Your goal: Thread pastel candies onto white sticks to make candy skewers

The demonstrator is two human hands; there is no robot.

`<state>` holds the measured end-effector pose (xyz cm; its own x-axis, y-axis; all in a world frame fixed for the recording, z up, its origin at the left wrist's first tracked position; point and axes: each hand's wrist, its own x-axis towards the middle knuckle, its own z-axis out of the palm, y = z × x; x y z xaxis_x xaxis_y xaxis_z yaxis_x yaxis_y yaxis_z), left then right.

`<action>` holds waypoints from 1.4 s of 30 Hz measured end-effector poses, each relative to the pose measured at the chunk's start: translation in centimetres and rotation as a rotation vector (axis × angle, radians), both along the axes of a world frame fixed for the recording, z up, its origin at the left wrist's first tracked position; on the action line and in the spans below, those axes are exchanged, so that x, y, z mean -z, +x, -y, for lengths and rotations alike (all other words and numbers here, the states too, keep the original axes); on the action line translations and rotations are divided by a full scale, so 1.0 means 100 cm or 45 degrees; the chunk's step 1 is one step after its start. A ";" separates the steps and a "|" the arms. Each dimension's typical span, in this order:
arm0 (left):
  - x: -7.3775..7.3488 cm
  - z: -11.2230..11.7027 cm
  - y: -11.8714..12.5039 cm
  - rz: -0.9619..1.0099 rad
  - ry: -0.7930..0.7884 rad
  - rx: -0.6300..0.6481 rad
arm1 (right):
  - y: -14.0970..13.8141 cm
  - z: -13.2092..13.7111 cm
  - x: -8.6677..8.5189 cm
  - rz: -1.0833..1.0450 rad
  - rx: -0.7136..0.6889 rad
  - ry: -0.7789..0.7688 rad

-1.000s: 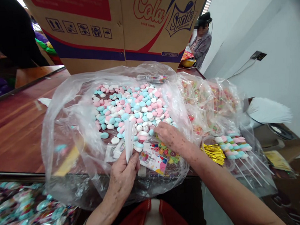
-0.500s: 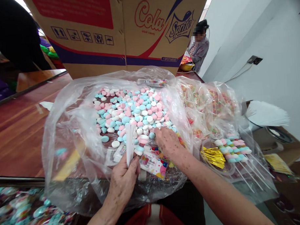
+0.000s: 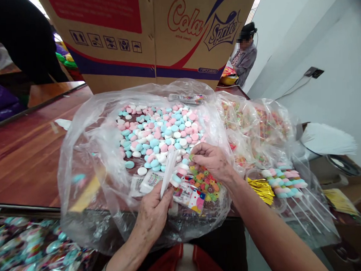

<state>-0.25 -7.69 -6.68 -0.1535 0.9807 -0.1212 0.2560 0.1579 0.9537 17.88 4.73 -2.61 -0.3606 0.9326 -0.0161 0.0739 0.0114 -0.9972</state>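
Note:
A big clear plastic bag lies open on the wooden table, full of pink, blue and white round candies. My left hand is closed around a bunch of white sticks at the bag's near edge. My right hand pinches a small green candy between fingertips, just above a patch of small colourful ring candies. Printed paper cards lie between my two hands.
A large Cola/Sprite cardboard box stands behind the bag. To the right are more bags of sweets, finished candy skewers, gold foil and a stack of white sheets. Wrapped candies sit lower left. Other people stand at the far right and top left.
My right hand lifted off the candies and now pinches one small piece near the sticks' tips. My left hand tilted the sticks to the right. The camera shifted slightly.

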 end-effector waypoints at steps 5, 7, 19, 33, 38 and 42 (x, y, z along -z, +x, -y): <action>-0.001 -0.001 0.002 0.008 -0.024 0.013 | -0.004 0.003 -0.001 -0.182 -0.009 -0.086; -0.002 -0.001 0.002 -0.001 -0.032 0.009 | -0.003 0.003 -0.002 -0.203 -0.013 -0.089; 0.002 -0.002 0.002 -0.005 -0.021 0.039 | 0.007 0.012 0.008 -0.081 -0.064 0.196; 0.011 0.001 -0.005 0.079 -0.054 0.132 | 0.015 0.014 0.018 -0.076 -0.178 0.104; 0.007 -0.001 -0.004 0.027 -0.037 0.114 | 0.013 0.025 0.012 0.116 -0.286 0.503; 0.004 -0.003 -0.003 -0.004 -0.005 0.110 | 0.012 0.034 0.015 0.182 -0.312 0.529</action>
